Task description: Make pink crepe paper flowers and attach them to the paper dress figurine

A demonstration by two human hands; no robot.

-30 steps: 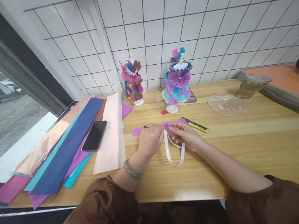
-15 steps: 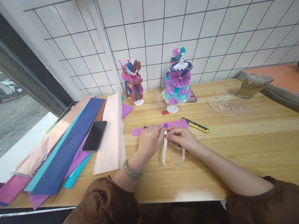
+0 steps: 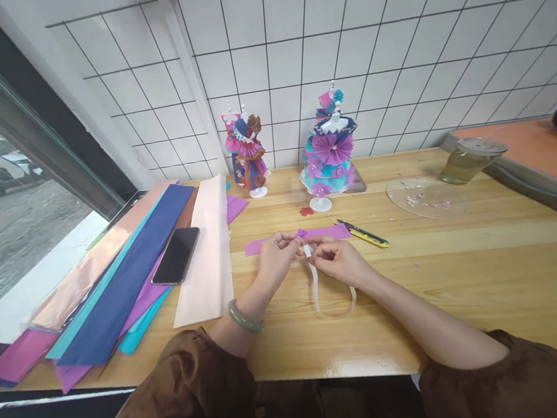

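Near the middle of the table, my left hand (image 3: 280, 256) pinches a small purple paper piece (image 3: 302, 233) at its fingertips. My right hand (image 3: 339, 259) is closed on a narrow white tape (image 3: 316, 285), whose loop hangs down toward the table's front edge. The tape's upper end lies between the two hands, which nearly touch. Behind them a purple paper strip (image 3: 334, 231) lies flat, partly hidden by the fingers. A yellow and black cutter (image 3: 369, 237) rests just right of the strip.
Coloured paper sheets (image 3: 130, 279) and a black phone (image 3: 176, 255) lie at the left. Dressed mini mannequins (image 3: 334, 145) stand by the tiled wall, a red paper flower (image 3: 306, 211) before them. Toward the right are a clear plate (image 3: 421, 201) and a lidded cup (image 3: 469, 162).
The tape loop has swung slightly right and hangs a bit lower. My left fingers have shifted and lifted, and the purple piece at their tips has turned.
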